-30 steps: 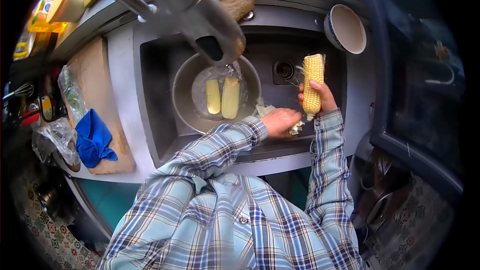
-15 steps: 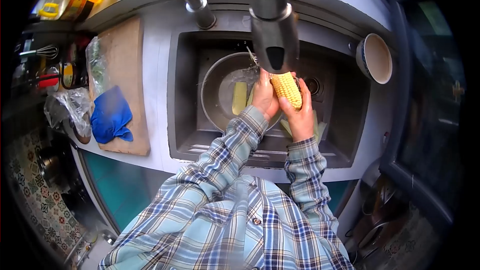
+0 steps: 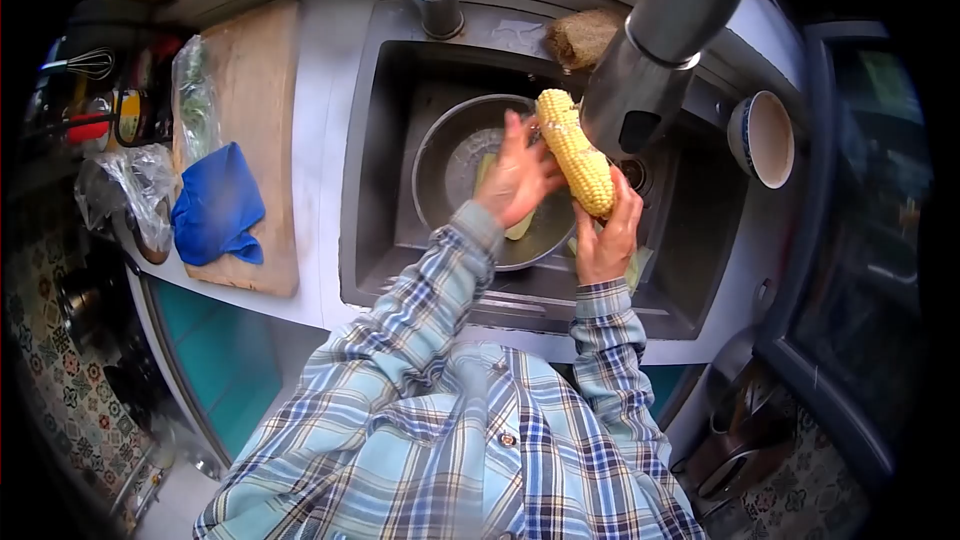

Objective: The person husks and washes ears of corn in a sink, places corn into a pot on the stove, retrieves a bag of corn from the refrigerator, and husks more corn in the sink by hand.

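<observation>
An ear of corn [image 3: 578, 158], husked and yellow, is held by its lower end in my right hand [image 3: 608, 240], tilted over the sink [image 3: 375, 230]. My left hand [image 3: 518, 178] is to the left of the corn with its fingers spread, holding nothing. Below the left hand stands a round metal bowl [image 3: 432, 180] with water and pale yellow-green pieces in it, partly hidden by the hand. Close to the upper part of the corn is the grey faucet head [image 3: 635, 90]. Pale green husk [image 3: 640, 265] lies under my right hand.
A wooden cutting board [image 3: 262, 110] with a blue cloth [image 3: 218, 208] and a bagged green vegetable [image 3: 195, 105] lies left of the sink. A bowl [image 3: 768, 140] sits at the right rim. Behind the sink is a brown scrubber-like roll [image 3: 582, 38].
My left hand has come off the corn and moved left, opening its fingers. The corn now shows its full length in my right hand. The faucet head appears farther right.
</observation>
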{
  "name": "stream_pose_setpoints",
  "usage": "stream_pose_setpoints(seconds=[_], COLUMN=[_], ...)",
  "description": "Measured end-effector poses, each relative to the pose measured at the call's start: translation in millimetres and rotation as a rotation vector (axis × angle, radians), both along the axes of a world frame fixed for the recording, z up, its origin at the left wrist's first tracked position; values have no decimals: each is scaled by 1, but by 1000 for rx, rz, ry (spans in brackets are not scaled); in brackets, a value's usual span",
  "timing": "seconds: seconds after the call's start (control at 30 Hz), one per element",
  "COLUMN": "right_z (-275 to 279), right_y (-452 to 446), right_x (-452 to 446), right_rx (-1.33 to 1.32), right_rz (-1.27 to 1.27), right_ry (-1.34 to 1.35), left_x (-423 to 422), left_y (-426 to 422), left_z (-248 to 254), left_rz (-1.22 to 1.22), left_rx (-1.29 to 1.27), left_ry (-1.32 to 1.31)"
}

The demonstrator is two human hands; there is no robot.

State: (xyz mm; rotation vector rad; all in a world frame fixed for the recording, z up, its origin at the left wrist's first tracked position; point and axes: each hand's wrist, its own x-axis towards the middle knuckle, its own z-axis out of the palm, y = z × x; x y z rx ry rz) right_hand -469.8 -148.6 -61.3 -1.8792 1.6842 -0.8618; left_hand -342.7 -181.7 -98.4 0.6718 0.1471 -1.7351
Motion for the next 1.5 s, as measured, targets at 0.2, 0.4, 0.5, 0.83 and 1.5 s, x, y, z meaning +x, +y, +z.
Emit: stream_pose_setpoints(seconds=[0.2, 0.4, 0.5, 0.83, 1.5], right_z=[-6, 6, 6, 4, 0], right_y=[8, 7, 5, 1, -33], right_x=[6, 13, 6, -2, -7], right_rx=[405, 661, 794, 469, 1258], right_rz=[-80, -136, -115, 47, 41], right_ry=[-457, -888, -1151, -478, -1388], left_x=[-20, -26, -9, 37, 37], left_y=[-18, -21, -8, 5, 42], left_z=[17, -10, -39, -17, -65], left_rz=[202, 279, -165, -109, -919], left_rx=[114, 144, -93, 47, -140], left_ry=[-157, -249, -1350, -447, -1358])
